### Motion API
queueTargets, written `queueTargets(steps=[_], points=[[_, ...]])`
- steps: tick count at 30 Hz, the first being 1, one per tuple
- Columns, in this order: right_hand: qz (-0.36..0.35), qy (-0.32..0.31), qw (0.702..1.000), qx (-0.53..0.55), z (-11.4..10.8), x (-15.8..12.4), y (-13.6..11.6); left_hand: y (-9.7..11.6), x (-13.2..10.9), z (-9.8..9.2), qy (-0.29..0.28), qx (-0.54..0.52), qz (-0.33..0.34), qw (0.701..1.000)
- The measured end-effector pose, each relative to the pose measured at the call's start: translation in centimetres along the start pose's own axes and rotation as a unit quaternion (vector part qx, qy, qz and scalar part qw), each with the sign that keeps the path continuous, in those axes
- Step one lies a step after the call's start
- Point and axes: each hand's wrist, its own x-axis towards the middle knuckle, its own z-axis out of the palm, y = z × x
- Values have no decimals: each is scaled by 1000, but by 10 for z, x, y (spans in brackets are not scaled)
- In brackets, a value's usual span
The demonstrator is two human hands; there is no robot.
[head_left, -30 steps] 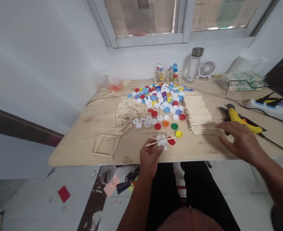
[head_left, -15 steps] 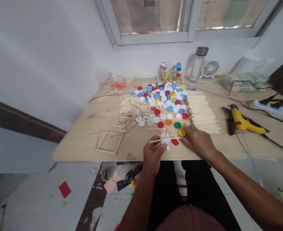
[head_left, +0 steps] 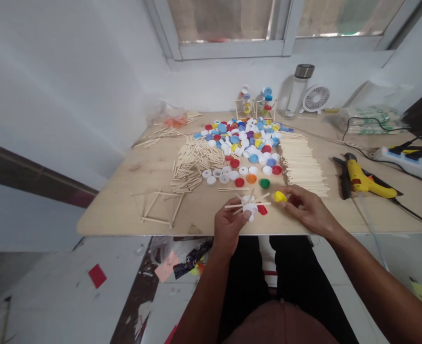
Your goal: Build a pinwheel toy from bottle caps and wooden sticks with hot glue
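Note:
Near the table's front edge, my left hand [head_left: 228,224] is closed on a wheel-like piece [head_left: 250,208] made of white bottle caps with thin wooden sticks fanning out from it. My right hand [head_left: 306,208] pinches a yellow bottle cap [head_left: 279,196] between thumb and fingers, just right of that piece. A red cap [head_left: 263,209] shows partly behind the white piece. Beyond my hands lie a green cap [head_left: 265,183], an orange cap [head_left: 251,178] and several white ones. Two loose sticks [head_left: 232,189] lie just behind the wheel-like piece.
A heap of mixed caps [head_left: 246,136] fills the table's middle, between short sticks [head_left: 196,162] and long sticks [head_left: 302,165]. A stick frame [head_left: 156,220] stands at left. A yellow glue gun [head_left: 366,184], power strip [head_left: 404,160], glass bottle [head_left: 298,91] and fan [head_left: 316,99] are at right.
My right hand has taken hold of the yellow cap, lifted it off the table and tilted it. The white piece in my left hand has turned slightly, showing more of its sticks.

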Motion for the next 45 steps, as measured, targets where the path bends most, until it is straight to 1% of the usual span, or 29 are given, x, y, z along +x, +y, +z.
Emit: queueTargets(steps=[6, 14, 19, 23, 31, 34, 40, 45], points=[[-52, -19, 997, 44, -2, 0, -20, -1, -1, -1, -11, 10, 2, 1000], [-104, -63, 993, 4, -1, 5, -26, -3, 0, -3, -14, 36, 10, 999], [-103, -75, 992, -3, 0, 6, -28, -5, 1, -5, -21, 46, 8, 999], [-104, -81, 991, -2, 0, 6, -27, -7, 1, -6, -17, 41, 9, 999], [-78, -73, 994, -13, 2, 4, -24, -6, 0, -5, -22, 47, 5, 999], [-67, -64, 996, -18, 3, 3, -24, -6, 0, -5, -14, 44, -2, 999], [-67, -40, 996, -34, 6, 0, -21, -7, 0, -5, -9, 41, -7, 999], [-58, -47, 996, -47, 8, 0, -22, -5, 0, -4, -6, 48, -6, 999]])
